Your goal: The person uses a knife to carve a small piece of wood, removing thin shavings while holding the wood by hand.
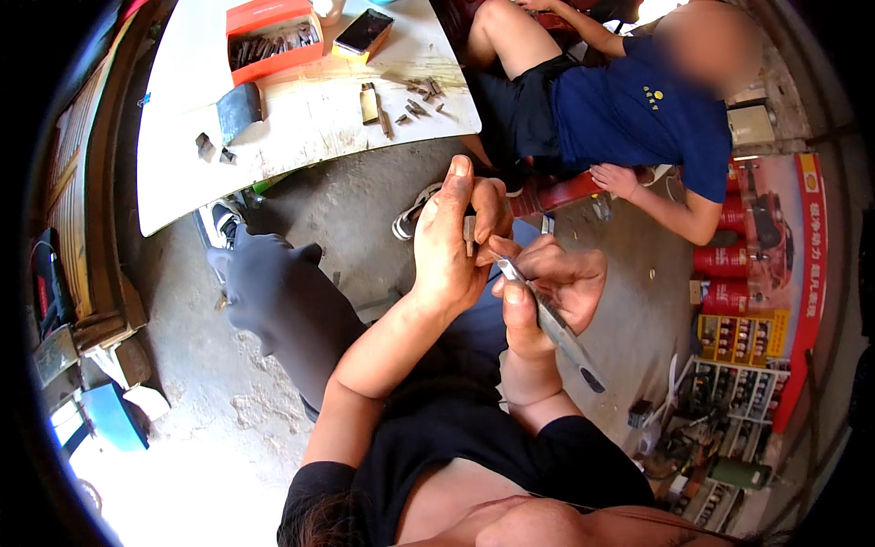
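Observation:
In front of my chest, my left hand [448, 242] pinches a small brown block [469, 233] between thumb and curled fingers. Whether the block is wood or metal I cannot tell. Close beside it, my right hand [570, 278] is closed on a grey utility knife [563, 334], the thumb along its side. The knife slants, its narrow front end up by my left fingers and its butt toward the lower right. Fingers partly hide the contact between knife and block.
Ahead, a white table [301, 137] carries a red box [273, 46] of small brown pieces, a phone [364, 31], a dark cloth-like piece [239, 111] and scattered brown pieces [416, 107]. A seated person [638, 114] in a navy shirt is at the right, near a shelf [738, 401].

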Tool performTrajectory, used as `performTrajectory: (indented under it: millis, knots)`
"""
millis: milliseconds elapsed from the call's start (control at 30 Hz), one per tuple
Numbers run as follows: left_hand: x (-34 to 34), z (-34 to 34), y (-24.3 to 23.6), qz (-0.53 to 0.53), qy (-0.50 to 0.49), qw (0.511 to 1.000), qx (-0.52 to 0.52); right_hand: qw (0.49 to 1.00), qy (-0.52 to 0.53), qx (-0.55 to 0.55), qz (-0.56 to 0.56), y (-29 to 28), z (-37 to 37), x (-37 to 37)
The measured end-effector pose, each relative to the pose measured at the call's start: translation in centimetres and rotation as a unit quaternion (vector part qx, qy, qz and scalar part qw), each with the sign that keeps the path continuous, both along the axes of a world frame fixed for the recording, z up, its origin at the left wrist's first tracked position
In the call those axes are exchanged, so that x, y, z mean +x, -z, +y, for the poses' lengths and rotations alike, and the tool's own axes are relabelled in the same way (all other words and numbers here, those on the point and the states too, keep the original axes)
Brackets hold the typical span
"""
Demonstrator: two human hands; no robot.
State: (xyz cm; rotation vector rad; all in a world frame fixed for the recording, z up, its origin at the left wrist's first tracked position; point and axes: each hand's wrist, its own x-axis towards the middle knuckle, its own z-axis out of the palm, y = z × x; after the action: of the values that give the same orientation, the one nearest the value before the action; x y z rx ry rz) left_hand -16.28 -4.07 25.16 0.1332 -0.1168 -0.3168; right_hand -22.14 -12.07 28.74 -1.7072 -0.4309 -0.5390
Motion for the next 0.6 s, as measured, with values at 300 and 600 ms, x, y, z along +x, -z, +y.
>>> performTrajectory:
  millis: [300,600]
  knots:
    - [-0.1,-0.1,0.1,0.010,0.007,1.000,0.023,0.997,0.010,-0.061,-0.038,0.9,-0.6,0.5]
    - [-0.1,-0.3,-0.2,0.024,0.002,0.999,0.030,0.994,0.020,-0.091,-0.051,1.4,-1.1,0.4]
